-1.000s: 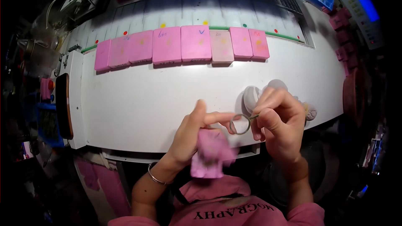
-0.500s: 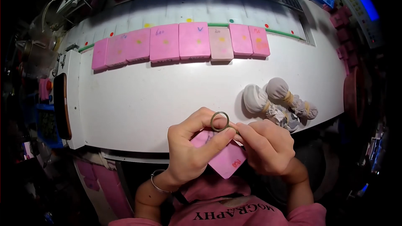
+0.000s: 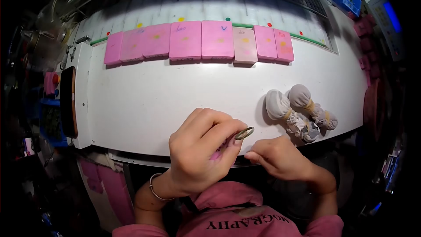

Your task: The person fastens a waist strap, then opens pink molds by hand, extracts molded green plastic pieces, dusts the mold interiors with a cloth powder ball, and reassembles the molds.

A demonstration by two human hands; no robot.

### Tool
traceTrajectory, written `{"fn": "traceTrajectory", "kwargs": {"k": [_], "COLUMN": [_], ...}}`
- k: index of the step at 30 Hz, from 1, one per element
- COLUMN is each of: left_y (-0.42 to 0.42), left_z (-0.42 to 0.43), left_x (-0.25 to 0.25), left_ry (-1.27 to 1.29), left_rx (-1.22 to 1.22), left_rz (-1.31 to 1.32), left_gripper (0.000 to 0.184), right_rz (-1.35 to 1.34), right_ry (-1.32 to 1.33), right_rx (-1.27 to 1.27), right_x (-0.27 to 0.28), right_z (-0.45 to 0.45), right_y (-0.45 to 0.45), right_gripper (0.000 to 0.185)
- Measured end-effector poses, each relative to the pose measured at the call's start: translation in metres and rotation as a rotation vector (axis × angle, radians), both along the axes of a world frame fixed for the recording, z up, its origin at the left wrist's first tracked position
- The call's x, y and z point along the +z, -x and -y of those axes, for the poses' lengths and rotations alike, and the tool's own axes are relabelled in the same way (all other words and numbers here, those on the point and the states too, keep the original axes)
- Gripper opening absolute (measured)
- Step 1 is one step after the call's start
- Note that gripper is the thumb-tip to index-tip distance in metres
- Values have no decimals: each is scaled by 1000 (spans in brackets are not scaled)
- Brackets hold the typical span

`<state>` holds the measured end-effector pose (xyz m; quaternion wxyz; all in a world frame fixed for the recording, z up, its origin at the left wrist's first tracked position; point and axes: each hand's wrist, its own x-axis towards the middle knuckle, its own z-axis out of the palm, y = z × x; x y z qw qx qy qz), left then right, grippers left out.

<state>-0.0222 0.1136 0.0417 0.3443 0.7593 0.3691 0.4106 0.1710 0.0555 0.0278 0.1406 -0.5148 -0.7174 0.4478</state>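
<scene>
A dark ring-shaped piece (image 3: 244,133) is pinched at the fingertips of my left hand (image 3: 202,151). Inside the curled fingers of that same hand a bit of a pink block (image 3: 218,152) shows; the rest of the block is hidden. To the right, my right hand (image 3: 280,157) is apart from the ring, its fingers curled in and its thumb pressed against them. Whether it holds anything small cannot be made out.
Several pink blocks (image 3: 185,41) and one paler block (image 3: 244,46) stand in a row across the white table (image 3: 144,101). Two grey cloth bundles (image 3: 278,104) tied with bands lie at the right. A phone (image 3: 68,101) lies at the left edge.
The right hand first brought the ring to the left hand and has now drawn back to the right. The left hand has turned over and hides most of the pink block. The view has shifted slightly.
</scene>
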Motion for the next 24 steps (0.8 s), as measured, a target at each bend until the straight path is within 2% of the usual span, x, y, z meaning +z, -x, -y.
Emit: {"fn": "traceTrajectory", "kwargs": {"k": [1,3,5,6,9,10,11,14,15,16,17,20,21,22,24], "left_y": [0,-1,-3,-5,-7,-7,-5,-1,-1,1,2,-3,-4,-3,-2], "left_z": [0,-1,-1,-1,-5,-5,-7,-14,-17,-18,-19,-19,-18,-18,-21], "left_x": [0,-2,-5,-7,-8,-10,-10,-8,-9,-10,-11,-22,-25,-29,-40], "left_ry": [-13,-37,-68,-80,-138,-101,-90,17,31,56,82,267,374,358,796], "left_rx": [2,7,12,23,45,48,21,85,121,137,150,178,184,182,248], "left_rz": [-9,-16,-20,2,9,4,9,59,100,109,119,264,342,349,794], "left_gripper": [18,18,18,22,27,27,22,17,15,15,14,11,18,18,46], "right_rz": [95,140,98,50,-67,-91,-115,-99,-90,-128,-189,-569,-720,-699,-467], "right_ry": [-30,-72,-317,-400,-437,-457,-497,-374,-478,-314,-465,-540,-511,-541,-663], "right_rx": [89,105,-90,-172,-165,-84,-46,-6,-18,-197,-190,-457,-511,-447,-319], "right_x": [-2,5,11,24,50,54,52,76,80,95,101,121,122,113,87], "right_z": [1,-3,-9,-16,-34,-41,-48,-89,-108,-128,-157,-210,-217,-213,-172], "right_y": [0,-1,-3,0,9,10,10,12,13,18,15,25,30,34,42], "right_gripper": [31,30,20,7,18,23,20,9,6,12,12,14,15,16,14]}}
